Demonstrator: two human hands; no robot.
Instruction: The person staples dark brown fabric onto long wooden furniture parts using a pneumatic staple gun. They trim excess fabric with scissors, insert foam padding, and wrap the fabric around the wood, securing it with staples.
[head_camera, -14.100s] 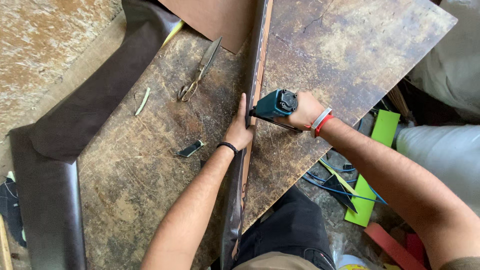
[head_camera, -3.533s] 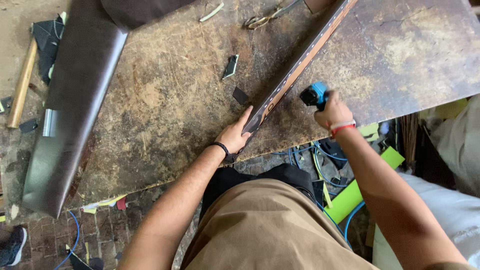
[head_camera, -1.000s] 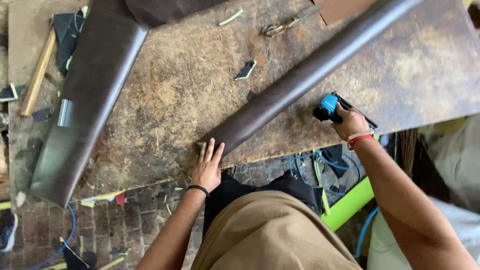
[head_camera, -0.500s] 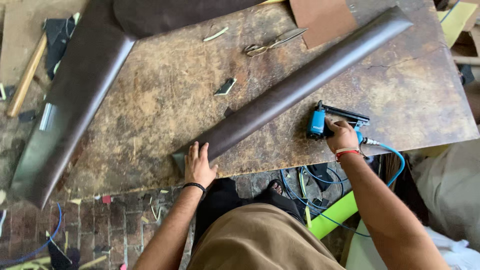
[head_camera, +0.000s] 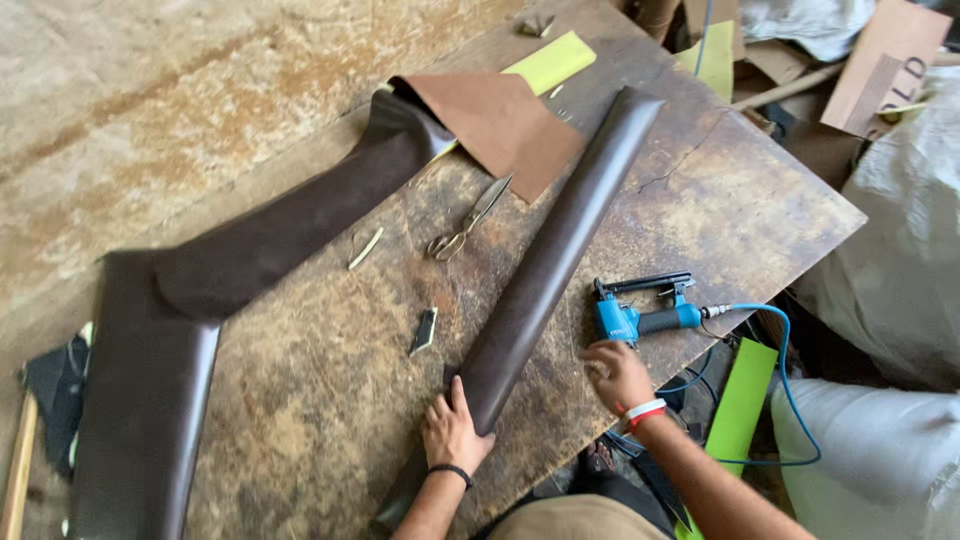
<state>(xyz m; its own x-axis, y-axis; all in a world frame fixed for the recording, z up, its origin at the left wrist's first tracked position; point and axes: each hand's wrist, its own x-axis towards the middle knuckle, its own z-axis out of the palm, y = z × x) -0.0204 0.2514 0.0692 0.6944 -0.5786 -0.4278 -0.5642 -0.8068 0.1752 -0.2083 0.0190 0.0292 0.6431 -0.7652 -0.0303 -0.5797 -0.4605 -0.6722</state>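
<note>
Brown leather-covered long bar (head_camera: 545, 270) pinned flat by open left hand (head_camera: 452, 432); empty, loosely open right hand (head_camera: 615, 372) hovers near blue pneumatic stapler (head_camera: 640, 308).

Your view, beyond table's far right corner: brown cardboard piece (head_camera: 885, 60), flat, tilted, dark lettering on it. No screens, no labels elsewhere.

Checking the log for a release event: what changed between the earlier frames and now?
The right hand has let go of the blue staple gun, which now lies on the worktable just beyond its fingers. The long brown upholstered piece, earlier on edge, now lies covered side up. The left hand stays on its near end; the scissors are unmoved.
</note>
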